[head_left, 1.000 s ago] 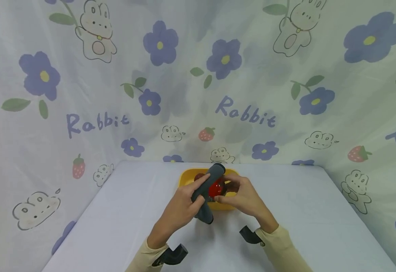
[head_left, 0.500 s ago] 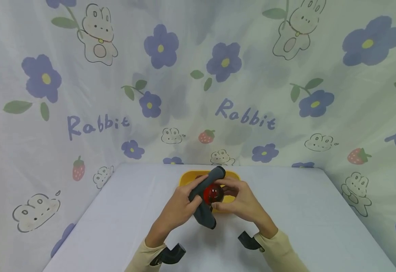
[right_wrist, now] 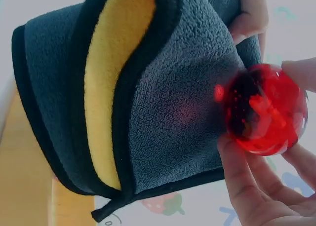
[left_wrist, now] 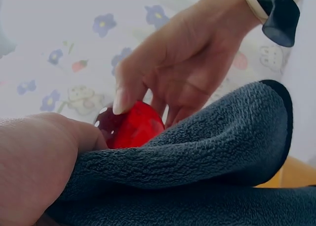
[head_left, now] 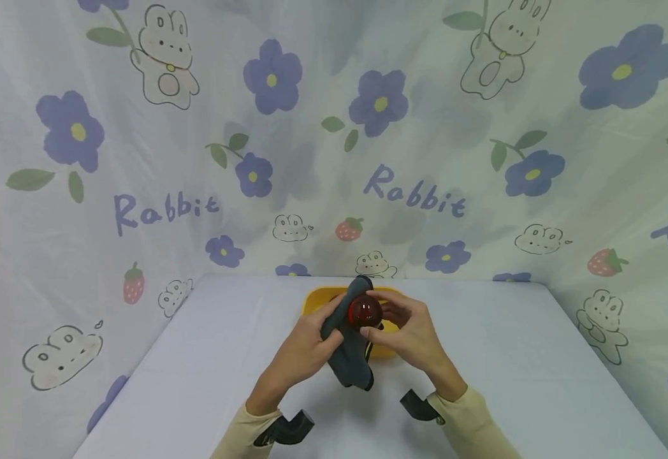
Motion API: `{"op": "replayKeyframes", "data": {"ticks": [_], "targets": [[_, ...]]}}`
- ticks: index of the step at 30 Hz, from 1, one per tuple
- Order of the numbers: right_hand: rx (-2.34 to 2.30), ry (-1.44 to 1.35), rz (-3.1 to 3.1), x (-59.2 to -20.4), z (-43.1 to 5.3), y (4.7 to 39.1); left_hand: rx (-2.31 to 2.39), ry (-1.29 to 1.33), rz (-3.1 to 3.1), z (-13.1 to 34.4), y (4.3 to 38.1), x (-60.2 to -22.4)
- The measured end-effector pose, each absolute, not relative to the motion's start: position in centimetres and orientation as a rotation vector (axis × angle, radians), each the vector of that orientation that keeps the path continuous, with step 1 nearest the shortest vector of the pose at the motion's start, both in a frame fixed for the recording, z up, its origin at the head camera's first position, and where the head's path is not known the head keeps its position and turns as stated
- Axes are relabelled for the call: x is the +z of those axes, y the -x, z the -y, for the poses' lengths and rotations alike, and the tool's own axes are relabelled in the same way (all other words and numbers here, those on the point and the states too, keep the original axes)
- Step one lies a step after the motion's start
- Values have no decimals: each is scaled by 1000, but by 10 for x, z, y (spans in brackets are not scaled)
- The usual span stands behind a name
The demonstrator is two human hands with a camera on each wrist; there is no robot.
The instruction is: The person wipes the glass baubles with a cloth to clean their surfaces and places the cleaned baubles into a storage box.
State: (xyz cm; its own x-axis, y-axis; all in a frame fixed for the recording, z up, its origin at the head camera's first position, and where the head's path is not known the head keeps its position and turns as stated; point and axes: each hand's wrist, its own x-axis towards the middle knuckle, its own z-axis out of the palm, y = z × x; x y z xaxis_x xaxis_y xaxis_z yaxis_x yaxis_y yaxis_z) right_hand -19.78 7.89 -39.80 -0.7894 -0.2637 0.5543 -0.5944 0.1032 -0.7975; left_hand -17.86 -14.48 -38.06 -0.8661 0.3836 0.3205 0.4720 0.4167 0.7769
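Observation:
A folded cloth (head_left: pixel 352 357), dark grey with black edging and a yellow inner side, hangs from my left hand (head_left: pixel 305 344), which grips it between thumb and fingers. My right hand (head_left: pixel 408 328) holds a shiny, see-through red ball (head_left: pixel 365 312) by its fingertips, up against the cloth. In the right wrist view the ball (right_wrist: pixel 265 109) sits between the thumb above and several fingers below, with the plush grey face of the cloth (right_wrist: pixel 182 112) beside it. From the left wrist, the cloth (left_wrist: pixel 197 152) covers the ball's lower part.
Beneath both hands a yellow tray (head_left: pixel 315 298) stands on the white table (head_left: pixel 242 331); the cloth and hands hide much of its inside. A curtain (head_left: pixel 311 153) printed with flowers and rabbits rises behind the table and along its sides.
The red ball has come up out of the tray area in my right hand and now lies against the cloth. The cloth's lower end has swung right and spread wider.

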Motion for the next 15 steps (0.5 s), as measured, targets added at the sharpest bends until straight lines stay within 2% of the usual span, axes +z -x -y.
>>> {"op": "replayKeyframes", "data": {"ticks": [15], "targets": [[1758,-725,2190,-398,-91,205,-1450,745,2651,142,172,-377]]}}
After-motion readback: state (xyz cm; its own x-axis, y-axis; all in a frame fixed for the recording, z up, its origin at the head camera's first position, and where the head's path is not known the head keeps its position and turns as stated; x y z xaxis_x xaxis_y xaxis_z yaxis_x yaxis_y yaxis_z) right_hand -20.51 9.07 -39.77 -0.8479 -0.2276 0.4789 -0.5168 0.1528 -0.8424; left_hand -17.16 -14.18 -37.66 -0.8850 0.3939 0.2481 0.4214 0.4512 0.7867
